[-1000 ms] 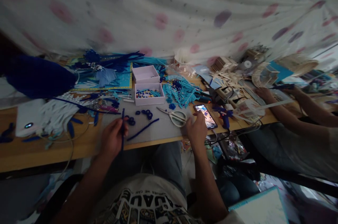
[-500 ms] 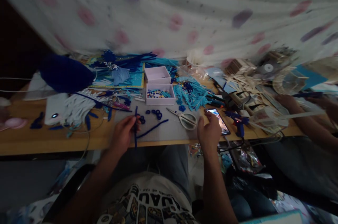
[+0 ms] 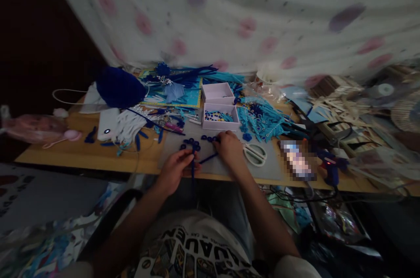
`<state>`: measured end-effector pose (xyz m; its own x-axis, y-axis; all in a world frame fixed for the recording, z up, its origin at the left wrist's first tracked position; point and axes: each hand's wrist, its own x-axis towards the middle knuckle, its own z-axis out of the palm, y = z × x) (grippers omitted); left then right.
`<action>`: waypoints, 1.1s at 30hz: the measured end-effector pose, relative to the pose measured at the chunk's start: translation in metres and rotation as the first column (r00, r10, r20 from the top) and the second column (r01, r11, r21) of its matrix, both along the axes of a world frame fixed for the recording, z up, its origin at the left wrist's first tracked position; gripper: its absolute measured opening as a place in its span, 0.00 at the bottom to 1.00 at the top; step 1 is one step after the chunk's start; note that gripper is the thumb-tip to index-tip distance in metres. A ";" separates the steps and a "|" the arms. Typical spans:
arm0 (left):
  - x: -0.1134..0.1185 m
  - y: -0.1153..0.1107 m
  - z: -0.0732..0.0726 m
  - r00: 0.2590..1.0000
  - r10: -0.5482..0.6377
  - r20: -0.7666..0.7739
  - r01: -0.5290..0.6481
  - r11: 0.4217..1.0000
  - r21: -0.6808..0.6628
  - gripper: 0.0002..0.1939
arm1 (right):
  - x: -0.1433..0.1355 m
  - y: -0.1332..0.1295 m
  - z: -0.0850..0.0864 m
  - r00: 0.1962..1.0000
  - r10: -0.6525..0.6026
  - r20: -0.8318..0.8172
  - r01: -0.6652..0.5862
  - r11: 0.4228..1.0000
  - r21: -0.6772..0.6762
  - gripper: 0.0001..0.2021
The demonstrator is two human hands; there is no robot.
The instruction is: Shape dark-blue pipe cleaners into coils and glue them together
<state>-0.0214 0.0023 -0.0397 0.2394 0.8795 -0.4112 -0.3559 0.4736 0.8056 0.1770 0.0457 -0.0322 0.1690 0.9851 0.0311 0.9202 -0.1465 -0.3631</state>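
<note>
My left hand (image 3: 173, 171) pinches a dark blue fuzzy stem (image 3: 193, 173), which stands roughly upright in the picture at the table's front edge. Small dark blue rings (image 3: 190, 142) lie just beyond its fingertips. My right hand (image 3: 229, 149) is closed, fingers down on the grey mat (image 3: 170, 142), at the right end of more blue rings (image 3: 208, 138); what its fingertips grip is hidden. Another blue stem (image 3: 209, 158) lies on the mat between my hands. Scissors (image 3: 255, 154) with pale handles lie right beside my right hand.
Two white boxes (image 3: 220, 126) stand behind the mat. Turquoise pieces (image 3: 262, 120) are heaped to their right. A lit phone (image 3: 298, 160) and a blue glue gun (image 3: 330, 165) lie right. White stems (image 3: 129, 125) and a blue bundle (image 3: 120, 88) are left.
My right hand has moved left from beside the phone to the rings on the mat. My left hand still holds the stem. The view has turned left, and the other person's hands are mostly out of frame.
</note>
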 end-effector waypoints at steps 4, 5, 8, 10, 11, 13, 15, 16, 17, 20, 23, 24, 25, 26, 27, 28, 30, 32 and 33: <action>0.011 0.003 -0.003 1.000 -0.003 0.023 0.002 1.000 0.016 0.24 | 0.000 -0.002 -0.005 0.903 -0.035 -0.428 0.065 0.996 0.055 0.02; 0.014 0.005 -0.003 1.000 0.003 0.011 -0.003 0.999 0.033 0.23 | -0.001 -0.006 -0.005 0.864 -0.032 -0.503 0.069 0.996 0.054 0.04; 0.022 0.010 -0.003 0.998 0.018 -0.066 -0.012 0.996 0.086 0.20 | -0.005 -0.024 -0.004 0.616 -0.040 -0.787 0.104 0.994 0.030 0.12; 0.028 0.012 -0.003 0.994 0.008 -0.109 0.004 0.994 0.108 0.19 | -0.009 -0.035 -0.003 0.322 -0.050 -0.945 0.150 0.989 -0.001 0.16; 0.030 0.012 -0.003 0.993 -0.003 -0.121 0.018 0.993 0.119 0.18 | -0.011 -0.040 -0.002 0.211 -0.049 -0.976 0.171 0.985 -0.013 0.17; 0.035 0.013 -0.002 0.990 -0.024 -0.136 0.044 0.988 0.151 0.17 | -0.014 -0.046 0.000 0.131 -0.042 -0.991 0.224 0.975 -0.012 0.18; 0.039 0.012 -0.002 0.988 -0.029 -0.151 0.056 0.982 0.181 0.17 | -0.015 -0.048 0.001 0.121 -0.038 -0.992 0.283 0.959 -0.003 0.18; 0.041 0.012 -0.002 0.987 -0.028 -0.157 0.057 0.981 0.188 0.16 | -0.015 -0.049 0.001 0.123 -0.038 -0.992 0.304 0.953 0.002 0.17; 0.042 0.012 -0.002 0.987 -0.031 -0.160 0.062 0.980 0.191 0.16 | -0.015 -0.049 0.000 0.126 -0.036 -0.991 0.314 0.949 0.005 0.17; 0.043 0.011 -0.002 0.985 -0.040 -0.169 0.072 0.980 0.184 0.17 | -0.015 -0.050 -0.002 0.141 -0.023 -0.990 0.311 0.950 0.022 0.16; 0.044 0.012 -0.003 0.978 -0.043 -0.204 0.083 0.978 0.190 0.17 | -0.017 -0.052 -0.004 0.145 -0.009 -0.989 0.312 0.949 0.037 0.16; 0.044 0.013 -0.004 0.974 -0.043 -0.224 0.091 0.974 0.207 0.17 | -0.017 -0.052 -0.005 0.141 -0.006 -0.990 0.314 0.949 0.039 0.16; 0.044 0.014 -0.004 0.969 -0.044 -0.245 0.102 0.968 0.230 0.16 | -0.018 -0.053 -0.005 0.138 -0.004 -0.990 0.318 0.947 0.041 0.16; 0.045 0.014 -0.005 0.964 -0.043 -0.262 0.113 0.960 0.256 0.16 | -0.018 -0.053 -0.006 0.136 -0.002 -0.991 0.321 0.946 0.042 0.16; 0.045 0.015 -0.006 0.961 -0.042 -0.273 0.121 0.953 0.277 0.15 | -0.018 -0.053 -0.006 0.137 0.001 -0.991 0.323 0.945 0.046 0.16; 0.045 0.015 -0.006 0.961 -0.044 -0.273 0.126 0.949 0.289 0.15 | -0.018 -0.054 -0.007 0.145 0.005 -0.989 0.322 0.945 0.052 0.15; 0.046 0.016 -0.005 0.968 -0.054 -0.246 0.126 0.949 0.287 0.16 | -0.018 -0.054 -0.009 0.180 0.016 -0.984 0.321 0.944 0.074 0.14; 0.046 0.016 -0.002 0.975 -0.071 -0.210 0.127 0.955 0.267 0.19 | -0.017 -0.055 -0.010 0.223 0.028 -0.974 0.322 0.941 0.101 0.13; 0.046 0.017 0.001 0.978 -0.075 -0.197 0.125 0.960 0.253 0.20 | -0.017 -0.056 -0.010 0.241 0.035 -0.970 0.322 0.940 0.113 0.12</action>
<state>0.0248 0.0188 -0.0387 0.2736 0.9376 -0.2146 -0.1519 0.2624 0.9529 0.1602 -0.0101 -0.0418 0.3861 0.9213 -0.0455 -0.1582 0.0175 -0.9873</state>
